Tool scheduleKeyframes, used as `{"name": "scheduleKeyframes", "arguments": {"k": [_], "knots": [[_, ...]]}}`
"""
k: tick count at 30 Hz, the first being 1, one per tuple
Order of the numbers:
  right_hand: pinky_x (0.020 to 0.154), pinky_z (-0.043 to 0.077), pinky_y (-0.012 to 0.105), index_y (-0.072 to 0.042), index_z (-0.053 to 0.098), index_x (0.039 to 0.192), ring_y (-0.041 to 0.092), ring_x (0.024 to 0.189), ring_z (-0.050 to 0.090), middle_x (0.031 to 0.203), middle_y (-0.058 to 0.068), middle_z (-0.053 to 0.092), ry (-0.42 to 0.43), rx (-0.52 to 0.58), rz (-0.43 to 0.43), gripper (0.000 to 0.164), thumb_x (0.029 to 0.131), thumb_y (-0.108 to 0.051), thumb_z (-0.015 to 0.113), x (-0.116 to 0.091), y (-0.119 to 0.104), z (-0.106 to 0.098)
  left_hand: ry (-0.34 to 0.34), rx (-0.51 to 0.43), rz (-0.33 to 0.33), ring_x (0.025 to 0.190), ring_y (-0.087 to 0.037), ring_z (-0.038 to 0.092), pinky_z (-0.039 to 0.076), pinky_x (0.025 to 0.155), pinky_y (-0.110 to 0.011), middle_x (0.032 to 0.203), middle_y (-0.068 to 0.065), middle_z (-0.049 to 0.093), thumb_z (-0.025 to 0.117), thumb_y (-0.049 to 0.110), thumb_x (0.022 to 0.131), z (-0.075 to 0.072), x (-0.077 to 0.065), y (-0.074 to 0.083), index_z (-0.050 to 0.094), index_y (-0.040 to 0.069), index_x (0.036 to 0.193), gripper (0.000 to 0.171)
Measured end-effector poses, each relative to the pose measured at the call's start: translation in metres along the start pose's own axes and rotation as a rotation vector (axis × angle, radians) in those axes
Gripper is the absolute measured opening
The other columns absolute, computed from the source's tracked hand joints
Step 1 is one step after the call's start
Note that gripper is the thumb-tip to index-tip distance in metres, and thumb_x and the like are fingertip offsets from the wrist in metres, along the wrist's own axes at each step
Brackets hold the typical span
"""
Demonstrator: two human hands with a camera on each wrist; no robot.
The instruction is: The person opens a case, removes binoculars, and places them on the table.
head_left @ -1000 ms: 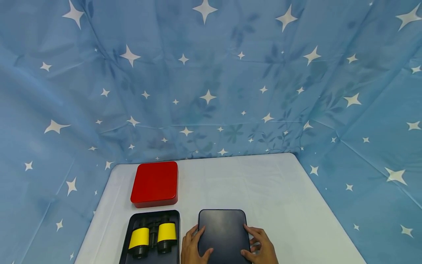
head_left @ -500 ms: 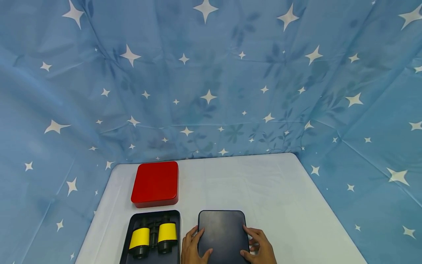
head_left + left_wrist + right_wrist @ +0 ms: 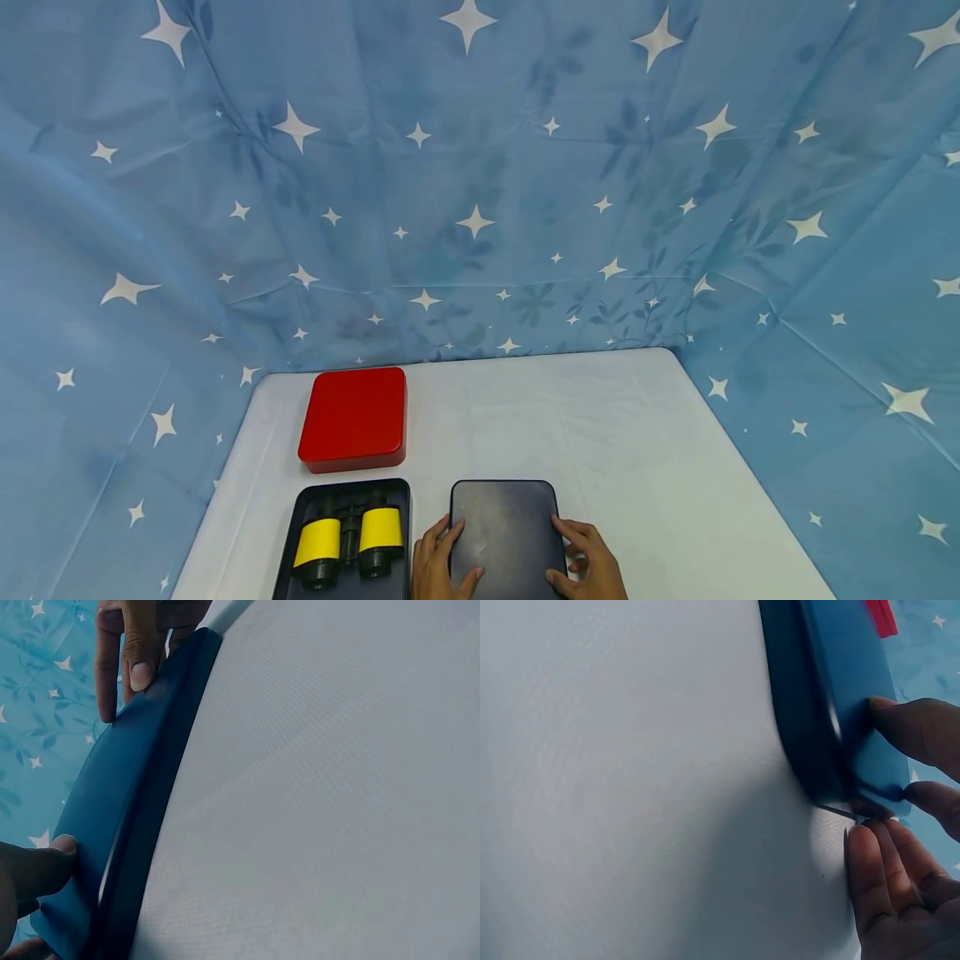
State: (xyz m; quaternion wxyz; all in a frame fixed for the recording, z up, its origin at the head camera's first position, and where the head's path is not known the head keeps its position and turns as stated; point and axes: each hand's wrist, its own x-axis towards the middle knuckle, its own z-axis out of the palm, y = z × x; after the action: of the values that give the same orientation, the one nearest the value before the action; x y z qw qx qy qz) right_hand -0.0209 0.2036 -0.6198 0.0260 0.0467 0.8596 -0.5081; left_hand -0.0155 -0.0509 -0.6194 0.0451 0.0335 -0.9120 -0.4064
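A flat dark blue box with rounded corners lies between my two hands at the near middle of the table. My left hand holds its left side, thumb and fingertips on the top's edge. On the opposite side my right hand grips it, thumb on the near part of the top and forefinger farther up the edge. In the right wrist view, the other fingers sit low at the box's corner. The left wrist view shows the left thumb pressing the top face. The box's near end is out of the head view.
Left of the left hand stands an open black tray with black and yellow binoculars inside. Behind it lies a red box. White cloth covers the table, and blue star-patterned curtains hang around its back and sides.
The dark blue box's far edge has shifted slightly toward me, and my right hand has moved a little to the left. Both hands keep hold of the box.
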Motion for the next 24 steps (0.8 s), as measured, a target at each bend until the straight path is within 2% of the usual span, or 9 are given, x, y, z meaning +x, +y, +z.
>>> {"name": "scheduleKeyframes", "arguments": {"k": [11, 19, 24], "knots": [[0.068, 0.057, 0.022, -0.01, 0.073, 0.137, -0.001, 0.09, 0.062, 0.133, 0.015, 0.065, 0.006, -0.063, -0.029, 0.072, 0.068, -0.009, 0.097, 0.0006, 0.0025, 0.0024, 0.061, 0.017, 0.056, 0.103, -0.023, 0.055, 0.053, 0.085, -0.037, 0.138, -0.015, 0.067, 0.101, 0.023, 0.066, 0.0038, -0.0015, -0.006, 0.076, 0.01, 0.129, 0.069], [0.066, 0.057, 0.023, -0.007, 0.072, 0.136, -0.001, 0.089, 0.062, 0.132, 0.018, 0.065, 0.008, -0.076, -0.076, 0.072, 0.069, -0.01, 0.097, -0.0016, 0.0013, 0.0013, 0.005, 0.015, 0.02, 0.105, -0.02, 0.053, 0.054, 0.086, -0.037, 0.141, -0.016, 0.066, 0.099, 0.024, 0.07, 0.002, 0.0006, -0.0066, 0.075, 0.011, 0.131, 0.067], [0.068, 0.057, 0.022, -0.007, 0.072, 0.137, 0.0, 0.09, 0.063, 0.135, 0.019, 0.064, -0.01, -0.081, -0.059, 0.072, 0.07, -0.012, 0.097, -0.0015, 0.0003, 0.0005, -0.014, 0.011, 0.005, 0.105, -0.021, 0.053, 0.054, 0.087, -0.037, 0.142, -0.016, 0.066, 0.098, 0.024, 0.071, 0.0022, 0.0019, -0.0075, 0.075, 0.01, 0.131, 0.066]]}}
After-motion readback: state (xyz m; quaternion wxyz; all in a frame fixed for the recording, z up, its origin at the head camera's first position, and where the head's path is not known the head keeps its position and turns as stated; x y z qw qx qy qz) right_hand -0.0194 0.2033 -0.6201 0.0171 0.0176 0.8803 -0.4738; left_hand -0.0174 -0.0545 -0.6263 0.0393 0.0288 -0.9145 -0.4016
